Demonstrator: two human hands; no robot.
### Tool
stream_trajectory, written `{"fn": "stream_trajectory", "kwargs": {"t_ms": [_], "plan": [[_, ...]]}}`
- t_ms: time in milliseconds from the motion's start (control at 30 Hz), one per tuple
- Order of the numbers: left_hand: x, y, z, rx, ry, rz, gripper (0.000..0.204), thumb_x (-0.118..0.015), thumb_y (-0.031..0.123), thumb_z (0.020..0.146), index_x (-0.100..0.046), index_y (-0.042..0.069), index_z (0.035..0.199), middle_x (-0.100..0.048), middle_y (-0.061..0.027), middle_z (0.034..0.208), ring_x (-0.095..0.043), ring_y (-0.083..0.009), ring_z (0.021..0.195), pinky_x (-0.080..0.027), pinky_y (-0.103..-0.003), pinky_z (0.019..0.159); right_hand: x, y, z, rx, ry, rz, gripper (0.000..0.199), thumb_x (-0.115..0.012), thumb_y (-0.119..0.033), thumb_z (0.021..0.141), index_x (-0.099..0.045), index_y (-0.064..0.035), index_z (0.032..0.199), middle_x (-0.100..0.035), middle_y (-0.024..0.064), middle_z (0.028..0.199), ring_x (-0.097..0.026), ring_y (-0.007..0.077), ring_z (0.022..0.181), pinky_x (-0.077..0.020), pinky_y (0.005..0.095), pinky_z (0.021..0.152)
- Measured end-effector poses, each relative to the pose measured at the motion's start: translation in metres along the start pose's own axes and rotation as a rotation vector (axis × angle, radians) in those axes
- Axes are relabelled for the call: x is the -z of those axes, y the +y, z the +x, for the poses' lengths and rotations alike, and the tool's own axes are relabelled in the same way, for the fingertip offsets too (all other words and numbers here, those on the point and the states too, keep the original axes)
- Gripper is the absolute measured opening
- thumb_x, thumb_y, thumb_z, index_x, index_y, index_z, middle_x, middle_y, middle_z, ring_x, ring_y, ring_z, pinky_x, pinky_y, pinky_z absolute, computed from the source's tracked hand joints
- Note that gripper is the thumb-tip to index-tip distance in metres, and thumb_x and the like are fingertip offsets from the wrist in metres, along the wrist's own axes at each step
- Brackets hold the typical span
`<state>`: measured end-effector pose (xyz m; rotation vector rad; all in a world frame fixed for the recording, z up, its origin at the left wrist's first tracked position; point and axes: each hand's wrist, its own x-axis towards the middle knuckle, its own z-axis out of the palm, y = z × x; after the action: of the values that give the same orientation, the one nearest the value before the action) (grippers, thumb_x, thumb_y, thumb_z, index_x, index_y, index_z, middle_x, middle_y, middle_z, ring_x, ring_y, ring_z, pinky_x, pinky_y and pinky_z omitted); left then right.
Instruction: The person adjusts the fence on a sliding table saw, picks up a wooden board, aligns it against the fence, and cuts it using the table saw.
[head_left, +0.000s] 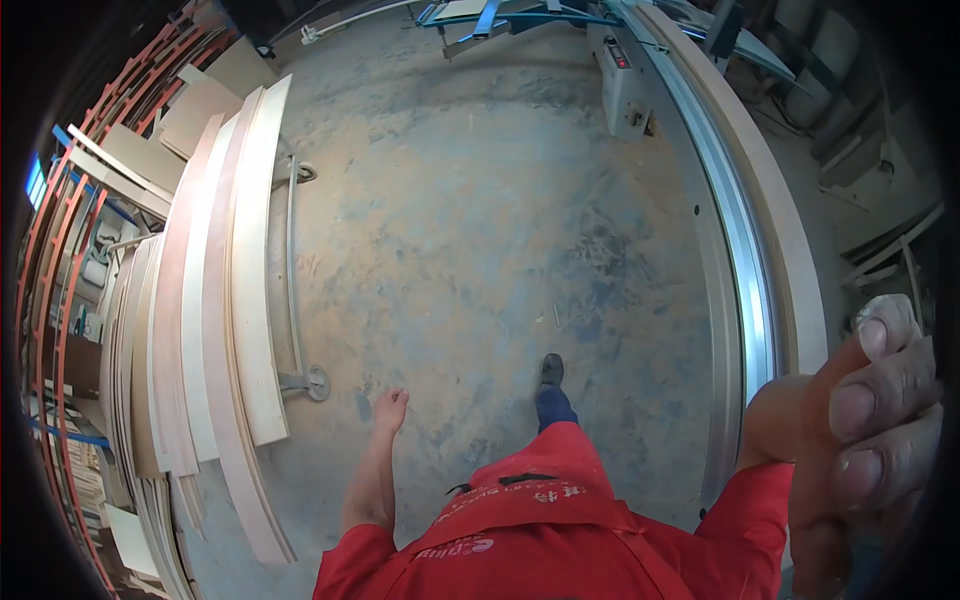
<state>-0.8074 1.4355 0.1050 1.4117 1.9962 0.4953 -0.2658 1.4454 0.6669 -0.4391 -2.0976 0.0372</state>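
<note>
My left hand point(391, 408) hangs low over the floor with its fingers curled together, and nothing shows in it. Beside it, to the left, is a caster point(318, 382) of the cart under a stack of long boards point(262, 270); the hand is apart from both. My right hand point(880, 420) is raised very close to the camera at the far right. Its fingers are bent and pressed together, with the nails showing; whatever they may hold is hidden.
A long machine bed with a metal rail point(735, 220) runs along the right, a pale board point(790, 240) on its far side. A control box point(620, 85) stands at its far end. Orange racks point(50, 270) line the left. Dusty concrete floor point(450, 230) lies between.
</note>
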Motion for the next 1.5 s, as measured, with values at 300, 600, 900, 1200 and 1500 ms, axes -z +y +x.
{"fn": "stream_trajectory", "kwargs": {"t_ms": [300,600,900,1200,1500], "plan": [[-0.083,0.064,0.114,0.106,-0.570,0.245,0.037,-0.060,0.041,0.093,-0.075,0.008,0.102,-0.071,-0.0227,0.101,-0.068,-0.0406,0.098,-0.054,-0.046,0.084,0.043,0.258,0.049,-0.113,0.030,-0.108,0.047,-0.053,-0.045,0.104,-0.058,-0.0056,0.130,-0.067,0.0120,0.118,-0.066,0.0287,0.099,-0.0512,0.0499,0.091],[-0.131,0.145,0.391,-0.320,-0.760,0.550,0.037,-0.059,0.040,0.093,-0.073,0.006,0.099,-0.070,-0.0234,0.101,-0.067,-0.0415,0.100,-0.053,-0.048,0.084,0.095,0.498,0.037,-0.134,-0.047,-0.138,0.046,-0.053,-0.044,0.104,-0.058,-0.0053,0.128,-0.066,0.0115,0.119,-0.066,0.0289,0.100,-0.0511,0.0504,0.091],[-0.113,0.451,0.798,-0.275,-0.363,0.248,0.033,-0.065,0.035,0.092,-0.073,0.003,0.098,-0.072,-0.0205,0.098,-0.069,-0.0367,0.094,-0.054,-0.043,0.085,0.193,0.656,0.060,-0.229,-0.058,-0.321,0.044,-0.053,-0.043,0.104,-0.058,-0.0049,0.125,-0.066,0.0109,0.120,-0.066,0.0291,0.100,-0.0511,0.0508,0.091],[-0.207,0.711,1.046,-0.273,-0.307,0.081,0.026,-0.070,0.025,0.090,-0.075,0.005,0.106,-0.077,-0.0117,0.100,-0.073,-0.0217,0.094,-0.055,-0.034,0.086,0.103,0.990,0.153,-0.033,0.058,-0.420,0.037,-0.062,-0.037,0.100,-0.061,-0.0051,0.120,-0.069,0.0117,0.107,-0.068,0.0283,0.090,-0.0547,0.0461,0.087],[-0.284,0.789,1.104,-0.260,-0.504,0.154,0.030,-0.065,0.035,0.092,-0.075,0.007,0.101,-0.073,-0.0175,0.098,-0.071,-0.0332,0.096,-0.054,-0.042,0.085,0.117,1.354,0.113,-0.597,0.191,-0.539,0.012,-0.073,-0.007,0.088,-0.070,0.0023,0.095,-0.070,0.0124,0.079,-0.067,0.0229,0.070,-0.0518,0.0322,0.066]]}}
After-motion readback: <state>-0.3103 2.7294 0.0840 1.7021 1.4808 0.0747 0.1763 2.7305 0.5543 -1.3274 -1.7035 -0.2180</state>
